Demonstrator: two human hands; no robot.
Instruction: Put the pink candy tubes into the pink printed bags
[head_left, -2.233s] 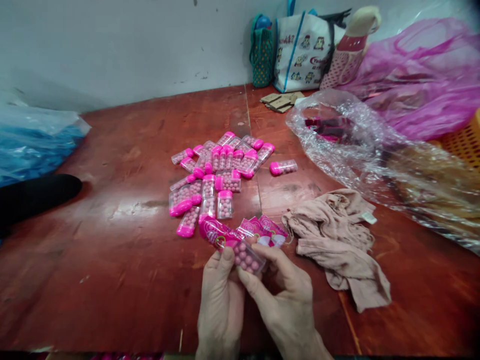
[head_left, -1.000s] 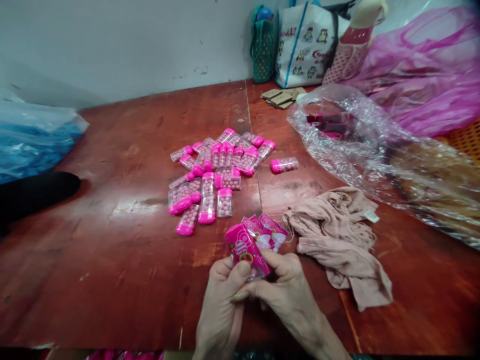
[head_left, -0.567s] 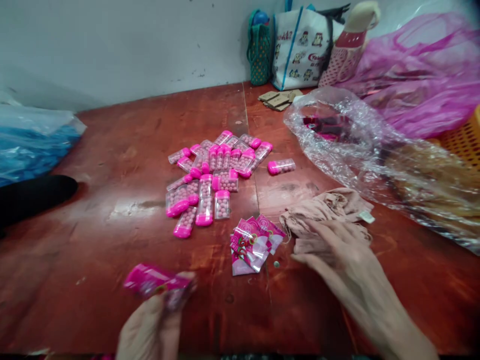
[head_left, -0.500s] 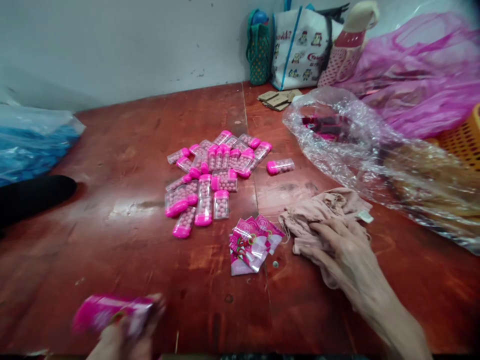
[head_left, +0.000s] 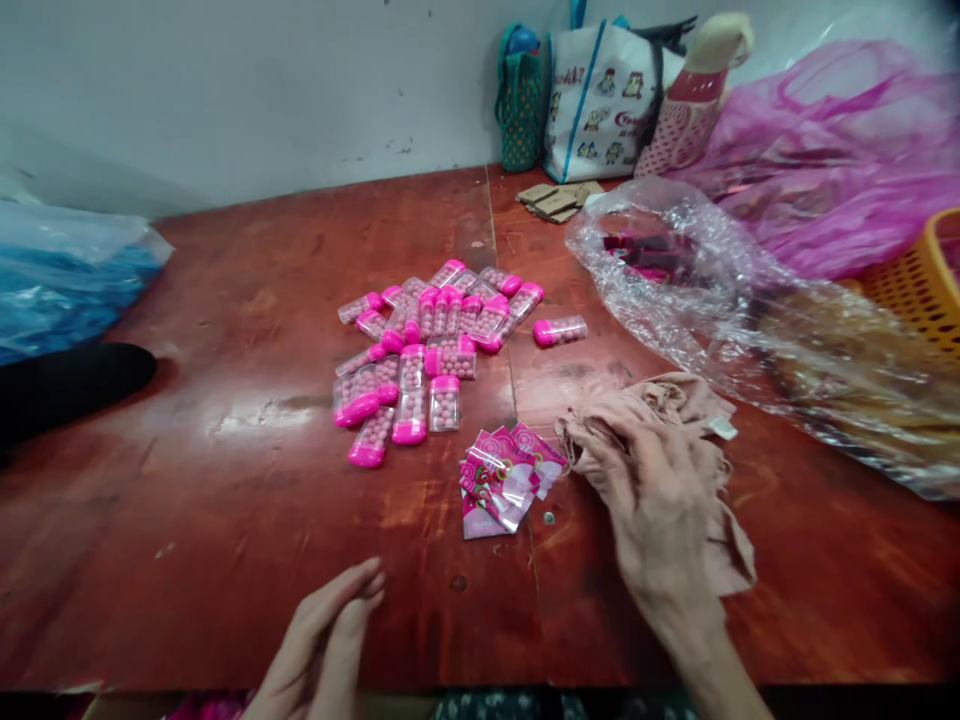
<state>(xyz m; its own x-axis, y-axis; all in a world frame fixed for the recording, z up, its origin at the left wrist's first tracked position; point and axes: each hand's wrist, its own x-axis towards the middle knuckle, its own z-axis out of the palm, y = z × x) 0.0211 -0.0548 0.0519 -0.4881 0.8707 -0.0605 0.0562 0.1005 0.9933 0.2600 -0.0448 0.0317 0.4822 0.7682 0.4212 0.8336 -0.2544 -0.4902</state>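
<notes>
My right hand (head_left: 660, 510) lies on a crumpled beige cloth (head_left: 686, 400), its fingers bent and gripping the fabric. Low in the head view is my left hand (head_left: 322, 630), thumb and fingers drawn together near the tips with nothing visible between them. Just left of the cloth lie several overlapping pink printed cards (head_left: 499, 480). Beyond them sits a loose pile of clear tubes with pink caps (head_left: 411, 400), filled with pink beads or balls. One such tube (head_left: 561, 331) lies apart to the right.
Clear plastic wrap (head_left: 660, 310) spreads at right, near a pink plastic bag (head_left: 832, 150) and a yellow basket (head_left: 915, 280). A printed tote (head_left: 600, 100) and bottles stand by the wall. A bag of blue items (head_left: 75, 280) and a black rounded object (head_left: 82, 390) are at left.
The shiny pink item that my left hand held is gone from it, and that hand has moved right. My right hand has shifted slightly left, bunching the cloth.
</notes>
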